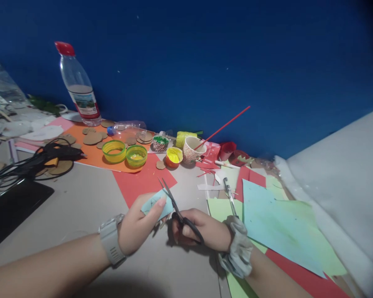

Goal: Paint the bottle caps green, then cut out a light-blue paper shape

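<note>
Between the thumb and fingers of my left hand (140, 223) is a small piece of light blue paper (166, 210) with a dark drawn mark on it. My right hand (202, 228) grips the black handles of a pair of scissors (169, 191). The scissor blades are slightly apart and point up and away, right at the paper's upper right edge. Whether they touch the paper I cannot tell. Both hands are above the grey table (124, 273), close together. Some fingers of my left hand are hidden behind the paper.
Behind my hands lie red paper (133, 182), two yellow-green bowls (113, 152), a cup (191, 155) with a red stick (226, 124), and cardboard discs. A bottle (81, 93) stands at back left near a corded black glue gun (62, 151). Coloured sheets (276, 227) and pens (231, 198) lie right.
</note>
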`<state>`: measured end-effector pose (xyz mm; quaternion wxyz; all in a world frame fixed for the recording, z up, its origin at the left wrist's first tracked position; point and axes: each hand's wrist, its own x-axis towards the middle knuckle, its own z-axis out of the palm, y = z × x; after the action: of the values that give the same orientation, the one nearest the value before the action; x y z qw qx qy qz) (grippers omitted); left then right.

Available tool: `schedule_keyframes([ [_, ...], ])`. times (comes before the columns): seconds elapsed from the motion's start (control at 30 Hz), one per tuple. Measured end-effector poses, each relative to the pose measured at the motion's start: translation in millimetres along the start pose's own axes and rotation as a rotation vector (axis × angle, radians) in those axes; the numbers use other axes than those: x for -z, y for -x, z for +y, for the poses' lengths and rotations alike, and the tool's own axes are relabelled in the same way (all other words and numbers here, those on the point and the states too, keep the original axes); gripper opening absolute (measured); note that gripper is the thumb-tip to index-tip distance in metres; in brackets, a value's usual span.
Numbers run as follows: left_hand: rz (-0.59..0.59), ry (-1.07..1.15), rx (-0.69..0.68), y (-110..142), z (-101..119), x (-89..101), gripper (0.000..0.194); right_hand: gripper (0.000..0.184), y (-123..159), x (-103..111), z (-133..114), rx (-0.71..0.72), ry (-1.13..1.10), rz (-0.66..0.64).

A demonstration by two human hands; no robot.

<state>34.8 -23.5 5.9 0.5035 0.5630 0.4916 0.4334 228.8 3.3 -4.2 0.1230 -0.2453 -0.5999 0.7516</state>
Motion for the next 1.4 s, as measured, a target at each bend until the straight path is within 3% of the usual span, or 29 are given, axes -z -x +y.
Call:
schedule_keyframes([
  [1.4,-0.034,-0.001,0.004,-1.3,-1.1,-0.6,0.044,0.054,0.0,-0.4,-0.2,-0.005,-0.013,0.009],
])
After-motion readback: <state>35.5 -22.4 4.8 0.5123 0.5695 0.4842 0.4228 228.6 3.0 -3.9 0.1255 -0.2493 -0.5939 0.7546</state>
